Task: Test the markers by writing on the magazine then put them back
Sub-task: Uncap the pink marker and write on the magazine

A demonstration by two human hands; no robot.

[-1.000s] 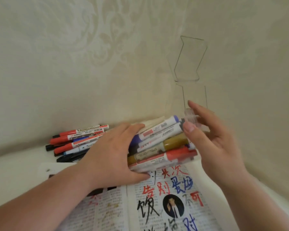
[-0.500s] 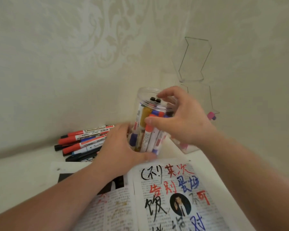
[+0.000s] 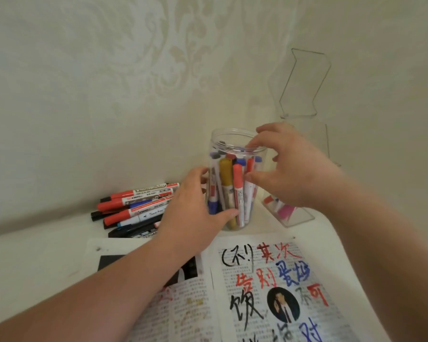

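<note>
A clear plastic jar (image 3: 235,144) stands upright on the white table near the wall, packed with several markers (image 3: 237,186) in red, blue, gold and white. My left hand (image 3: 193,213) grips the jar's lower part, thumb across the front and fingers behind. My right hand (image 3: 289,169) holds the jar's upper part, thumb on its side and fingertips at the open rim. An open magazine (image 3: 277,287) with large black, red and blue handwritten characters lies in front. A loose pile of markers (image 3: 134,206) lies left of the jar against the wall.
A clear acrylic box (image 3: 294,215) with pink and red items sits right of the jar, partly behind my right wrist. A transparent acrylic stand (image 3: 304,85) is behind it by the wall. The patterned wall closes off the back.
The jar, lying on its side between my hands a second ago, has been tipped upright and now stands on the table. My right hand shifted from its end to its rim.
</note>
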